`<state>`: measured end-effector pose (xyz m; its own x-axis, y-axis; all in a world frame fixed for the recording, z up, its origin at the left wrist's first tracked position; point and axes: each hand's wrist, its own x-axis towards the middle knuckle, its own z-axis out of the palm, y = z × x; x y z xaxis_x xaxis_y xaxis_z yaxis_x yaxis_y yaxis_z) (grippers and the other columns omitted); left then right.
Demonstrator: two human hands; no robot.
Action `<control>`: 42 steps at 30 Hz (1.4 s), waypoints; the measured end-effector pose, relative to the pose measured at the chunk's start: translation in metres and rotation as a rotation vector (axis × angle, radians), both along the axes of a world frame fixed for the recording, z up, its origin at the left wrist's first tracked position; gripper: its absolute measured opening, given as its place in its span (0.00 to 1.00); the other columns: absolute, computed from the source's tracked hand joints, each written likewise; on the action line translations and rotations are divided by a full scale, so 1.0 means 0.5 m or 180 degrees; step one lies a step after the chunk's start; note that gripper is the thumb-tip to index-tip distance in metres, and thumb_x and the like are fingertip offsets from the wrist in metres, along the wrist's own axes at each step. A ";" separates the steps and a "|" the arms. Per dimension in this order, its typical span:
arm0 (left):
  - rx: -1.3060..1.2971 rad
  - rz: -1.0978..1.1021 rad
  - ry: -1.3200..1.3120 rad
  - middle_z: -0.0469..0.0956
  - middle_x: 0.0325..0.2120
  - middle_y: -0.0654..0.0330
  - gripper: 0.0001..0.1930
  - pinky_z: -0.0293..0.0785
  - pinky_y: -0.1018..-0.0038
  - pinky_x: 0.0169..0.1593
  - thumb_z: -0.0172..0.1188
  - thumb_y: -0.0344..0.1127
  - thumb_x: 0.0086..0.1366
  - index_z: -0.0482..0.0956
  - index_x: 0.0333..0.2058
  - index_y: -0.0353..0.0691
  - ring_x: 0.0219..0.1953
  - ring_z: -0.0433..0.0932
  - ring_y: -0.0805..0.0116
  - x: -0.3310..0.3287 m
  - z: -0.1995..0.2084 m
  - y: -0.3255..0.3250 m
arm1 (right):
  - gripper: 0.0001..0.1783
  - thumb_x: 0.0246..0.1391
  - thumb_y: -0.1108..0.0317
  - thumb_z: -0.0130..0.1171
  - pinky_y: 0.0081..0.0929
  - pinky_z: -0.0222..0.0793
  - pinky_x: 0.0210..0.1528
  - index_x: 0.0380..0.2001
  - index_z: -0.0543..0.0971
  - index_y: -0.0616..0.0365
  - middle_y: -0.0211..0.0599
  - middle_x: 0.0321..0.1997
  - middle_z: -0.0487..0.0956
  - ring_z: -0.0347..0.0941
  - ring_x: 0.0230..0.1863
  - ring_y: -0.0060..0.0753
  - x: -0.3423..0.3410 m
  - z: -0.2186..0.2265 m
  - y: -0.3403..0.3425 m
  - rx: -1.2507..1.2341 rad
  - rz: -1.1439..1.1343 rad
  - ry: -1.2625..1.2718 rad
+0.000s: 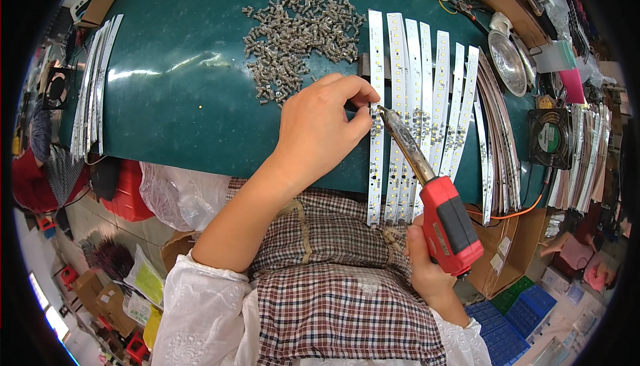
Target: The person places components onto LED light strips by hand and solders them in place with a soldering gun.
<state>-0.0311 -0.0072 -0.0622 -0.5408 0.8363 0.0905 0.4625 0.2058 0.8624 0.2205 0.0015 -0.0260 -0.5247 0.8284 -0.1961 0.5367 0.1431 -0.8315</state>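
Observation:
My left hand (319, 129) is closed, thumb and forefinger pinched at the edge of the leftmost white LED strip (375, 179). Whatever sits between those fingertips is too small to make out. A red and black soldering gun (450, 226) is gripped in my right hand (430, 273), its metal barrel slanting up and to the left. Its tip meets the strip or ends just over it, close to my left fingertips. Several more LED strips (415, 66) lie side by side to the right. Beyond my left hand spreads a heap of small metal connectors (300, 29).
Bare strips (97, 93) lie at the green table's (173, 113) left end. On the right are stacked strips (503, 126), a metal bowl (508, 63), a black fan (551, 138) and an orange cord (520, 212). A cardboard box (513, 249) stands below the edge.

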 end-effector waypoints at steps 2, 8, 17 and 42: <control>0.0015 -0.0039 -0.0007 0.78 0.27 0.67 0.09 0.64 0.82 0.24 0.62 0.27 0.53 0.82 0.35 0.43 0.18 0.67 0.81 0.001 0.002 0.003 | 0.12 0.50 0.73 0.64 0.30 0.70 0.31 0.38 0.77 0.63 0.36 0.30 0.75 0.74 0.29 0.33 0.009 0.000 0.001 -0.0039 0.0023 0.0023; -0.0215 -0.0082 -0.0232 0.78 0.29 0.68 0.10 0.63 0.84 0.25 0.62 0.25 0.53 0.82 0.36 0.41 0.19 0.64 0.83 -0.007 0.018 -0.005 | 0.03 0.59 0.76 0.53 0.17 0.58 0.17 0.36 0.73 0.64 0.30 0.22 0.69 0.60 0.15 0.15 -0.022 0.037 0.053 0.0348 -0.1373 0.1112; -0.0089 0.0037 0.0209 0.76 0.33 0.59 0.10 0.72 0.74 0.35 0.62 0.31 0.55 0.81 0.38 0.41 0.27 0.75 0.71 -0.039 0.054 0.033 | 0.31 0.37 0.80 0.67 0.40 0.69 0.45 0.47 0.68 0.61 0.46 0.45 0.72 0.72 0.45 0.53 -0.001 -0.007 0.223 0.2702 -0.0921 -0.1192; -0.1035 0.0129 0.1355 0.78 0.36 0.49 0.39 0.77 0.62 0.37 0.59 0.71 0.51 0.77 0.39 0.33 0.38 0.81 0.55 0.017 0.032 0.333 | 0.26 0.38 0.77 0.68 0.45 0.68 0.39 0.42 0.68 0.58 0.45 0.42 0.71 0.72 0.42 0.56 -0.024 -0.045 0.266 0.2677 -0.1056 -0.1161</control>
<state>-0.0228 0.1593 -0.0460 -0.5453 0.8369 0.0486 0.7436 0.4561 0.4890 0.2085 0.1344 -0.0484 -0.2637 0.8670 0.4228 0.8612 0.4091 -0.3018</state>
